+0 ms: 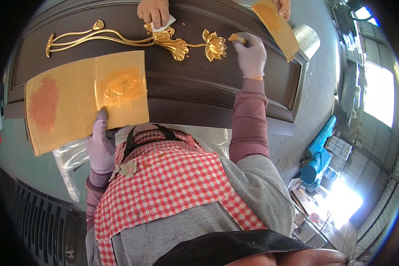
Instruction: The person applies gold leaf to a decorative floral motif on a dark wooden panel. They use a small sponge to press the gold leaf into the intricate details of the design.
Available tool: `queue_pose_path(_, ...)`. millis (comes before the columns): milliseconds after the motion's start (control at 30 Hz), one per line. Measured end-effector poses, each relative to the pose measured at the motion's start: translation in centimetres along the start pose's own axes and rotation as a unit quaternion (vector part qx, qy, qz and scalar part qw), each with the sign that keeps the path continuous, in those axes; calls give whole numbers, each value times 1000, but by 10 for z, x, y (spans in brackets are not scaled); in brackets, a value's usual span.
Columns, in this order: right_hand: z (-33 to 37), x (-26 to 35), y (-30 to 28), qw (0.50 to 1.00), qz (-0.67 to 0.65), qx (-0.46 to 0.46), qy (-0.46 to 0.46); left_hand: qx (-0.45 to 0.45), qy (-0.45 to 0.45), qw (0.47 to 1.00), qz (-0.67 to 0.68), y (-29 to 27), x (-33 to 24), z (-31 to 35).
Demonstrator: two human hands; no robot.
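My left hand point(101, 148), in a pale glove, grips the lower edge of a cardboard sheet point(77, 97), thumb on top. The sheet carries a thick orange-gold paint patch and a reddish stain. My gloved right hand point(252, 55) pinches a small tan piece with an orange tip point(236, 38); its exact kind is unclear. It is just right of a gold lotus flower point(214, 45) on a dark brown panel point(190, 71). Left of the flower, a gold leaf point(175, 45) and long gold stems point(119, 39) continue the raised ornament.
Across the panel, a co-worker's hand point(154, 12) presses a white cloth point(163, 24) on the leaf. Their other hand point(283, 8) holds a second paint-smeared cardboard piece point(275, 27). A silvery foam roll point(307, 40) stands beyond the panel's right end; blue wrapped rolls point(315, 166) lie farther right.
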State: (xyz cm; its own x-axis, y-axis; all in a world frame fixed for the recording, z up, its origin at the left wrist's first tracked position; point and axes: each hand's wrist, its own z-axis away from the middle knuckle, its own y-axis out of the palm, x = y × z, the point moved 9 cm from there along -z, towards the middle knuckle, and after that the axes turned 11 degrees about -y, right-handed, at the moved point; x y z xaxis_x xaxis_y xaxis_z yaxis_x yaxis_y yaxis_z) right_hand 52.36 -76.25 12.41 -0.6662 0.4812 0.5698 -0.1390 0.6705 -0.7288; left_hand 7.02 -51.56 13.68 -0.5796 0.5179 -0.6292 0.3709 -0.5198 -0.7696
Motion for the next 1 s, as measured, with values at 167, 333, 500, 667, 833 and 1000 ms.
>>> queue_pose_path(167,9,19,-6,983,124,132,38,21,51,996,75,14,-29,-13)
queue_pose_path(333,18,151,-20,969,-225,95,45,-8,93,996,-3,17,-66,-21)
queue_pose_path(500,24,224,-21,963,-145,107,-202,9,100,992,78,18,-75,-20)
queue_pose_path(667,27,254,-8,945,-116,124,-279,49,33,992,115,21,-76,-15)
queue_pose_path(833,32,263,5,936,-72,151,-310,4,92,988,120,14,-86,-13)
queue_pose_path(1000,26,245,-10,952,-32,113,-283,-6,94,991,94,20,-77,-13)
